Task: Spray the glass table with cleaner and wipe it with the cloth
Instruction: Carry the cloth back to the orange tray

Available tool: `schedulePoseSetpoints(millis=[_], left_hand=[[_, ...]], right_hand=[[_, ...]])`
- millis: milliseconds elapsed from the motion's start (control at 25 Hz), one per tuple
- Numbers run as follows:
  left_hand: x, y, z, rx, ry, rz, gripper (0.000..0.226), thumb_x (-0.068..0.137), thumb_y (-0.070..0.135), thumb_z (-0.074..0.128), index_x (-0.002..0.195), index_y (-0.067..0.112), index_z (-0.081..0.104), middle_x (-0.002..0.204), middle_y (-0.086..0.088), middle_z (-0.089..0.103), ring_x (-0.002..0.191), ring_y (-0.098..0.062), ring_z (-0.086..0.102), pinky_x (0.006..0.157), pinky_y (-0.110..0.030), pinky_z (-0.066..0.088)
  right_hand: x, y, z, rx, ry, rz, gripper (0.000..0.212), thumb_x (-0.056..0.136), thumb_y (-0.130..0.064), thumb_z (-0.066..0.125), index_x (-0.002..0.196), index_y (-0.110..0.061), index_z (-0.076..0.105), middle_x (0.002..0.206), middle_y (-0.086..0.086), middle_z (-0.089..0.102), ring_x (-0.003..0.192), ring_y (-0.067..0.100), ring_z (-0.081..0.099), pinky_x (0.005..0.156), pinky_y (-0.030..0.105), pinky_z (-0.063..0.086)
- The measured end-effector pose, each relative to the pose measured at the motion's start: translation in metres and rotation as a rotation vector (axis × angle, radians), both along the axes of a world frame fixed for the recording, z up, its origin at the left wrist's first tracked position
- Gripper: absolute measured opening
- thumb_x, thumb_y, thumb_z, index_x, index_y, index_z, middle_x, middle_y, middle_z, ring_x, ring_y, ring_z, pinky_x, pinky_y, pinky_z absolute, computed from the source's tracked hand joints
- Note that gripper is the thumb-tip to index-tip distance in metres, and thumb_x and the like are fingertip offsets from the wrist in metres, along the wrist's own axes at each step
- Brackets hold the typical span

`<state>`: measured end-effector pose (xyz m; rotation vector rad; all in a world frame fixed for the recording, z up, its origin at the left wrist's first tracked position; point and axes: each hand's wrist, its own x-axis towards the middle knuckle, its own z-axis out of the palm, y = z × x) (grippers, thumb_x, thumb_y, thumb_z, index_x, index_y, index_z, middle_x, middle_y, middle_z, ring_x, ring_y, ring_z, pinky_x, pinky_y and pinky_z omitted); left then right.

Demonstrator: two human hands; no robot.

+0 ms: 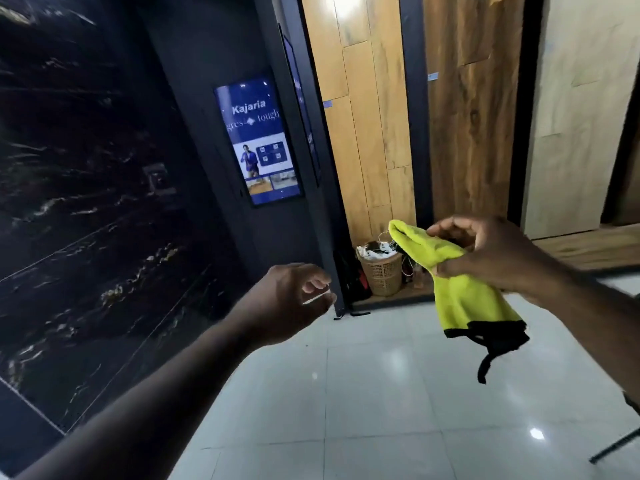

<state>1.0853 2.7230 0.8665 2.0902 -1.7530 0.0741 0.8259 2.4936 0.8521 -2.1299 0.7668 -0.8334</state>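
Note:
A yellow-green cloth (460,299) with a black edge and a dangling black strip hangs in the air at the right. My right hand (491,254) is shut on its upper part, pinching it between thumb and fingers. My left hand (294,299) is stretched out to the left of the cloth, apart from it, with fingers loosely curled and nothing in them. No spray bottle is in view. A pale edge (620,282) behind my right forearm may belong to the glass table; I cannot tell.
A wicker basket (381,271) with rubbish stands on the floor by the wooden wall panels (367,133). A dark marble wall (86,185) with a blue screen (259,140) fills the left. Glossy white floor tiles (363,393) lie below. A thin dark leg (616,445) crosses the lower right.

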Motion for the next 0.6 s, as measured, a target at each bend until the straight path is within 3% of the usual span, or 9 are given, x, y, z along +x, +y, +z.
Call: schedulePoseSetpoints(millis=[160, 360, 520, 600], left_hand=[[0.059, -0.096, 0.004, -0.029, 0.051, -0.065, 0.032, 0.096, 0.044, 0.070, 0.119, 0.022, 0.072, 0.111, 0.011, 0.074, 0.098, 0.001, 0.068, 0.085, -0.027, 0.061], [0.132, -0.246, -0.028, -0.017, 0.078, -0.230, 0.037, 0.096, 0.043, 0.070, 0.128, 0.024, 0.068, 0.123, 0.011, 0.072, 0.107, 0.001, 0.066, 0.089, -0.025, 0.059], [0.189, -0.399, -0.038, -0.018, 0.090, -0.388, 0.040, 0.095, 0.043, 0.072, 0.131, 0.027, 0.067, 0.129, 0.012, 0.070, 0.110, -0.001, 0.066, 0.093, -0.035, 0.060], [0.195, -0.477, -0.033, -0.032, 0.091, -0.470, 0.038, 0.096, 0.043, 0.070, 0.130, 0.026, 0.068, 0.127, 0.013, 0.070, 0.110, -0.002, 0.066, 0.093, -0.033, 0.059]], right_hand=[[0.036, -0.060, 0.003, 0.008, 0.022, -0.089, 0.063, 0.061, -0.024, 0.102, 0.117, -0.039, 0.078, 0.110, -0.017, 0.077, 0.102, 0.003, 0.070, 0.083, 0.028, 0.052], [0.069, -0.167, -0.016, 0.043, 0.058, -0.265, 0.060, 0.057, -0.035, 0.104, 0.111, -0.040, 0.079, 0.110, -0.017, 0.078, 0.104, 0.002, 0.071, 0.079, 0.027, 0.054], [0.097, -0.273, -0.015, 0.110, 0.119, -0.467, 0.101, 0.030, -0.069, 0.099, 0.122, -0.033, 0.075, 0.116, -0.019, 0.076, 0.109, 0.006, 0.072, 0.091, 0.036, 0.062], [0.100, -0.317, -0.008, 0.088, 0.184, -0.554, 0.120, 0.018, -0.081, 0.091, 0.127, -0.033, 0.074, 0.121, -0.019, 0.074, 0.110, 0.008, 0.071, 0.087, 0.031, 0.059]])
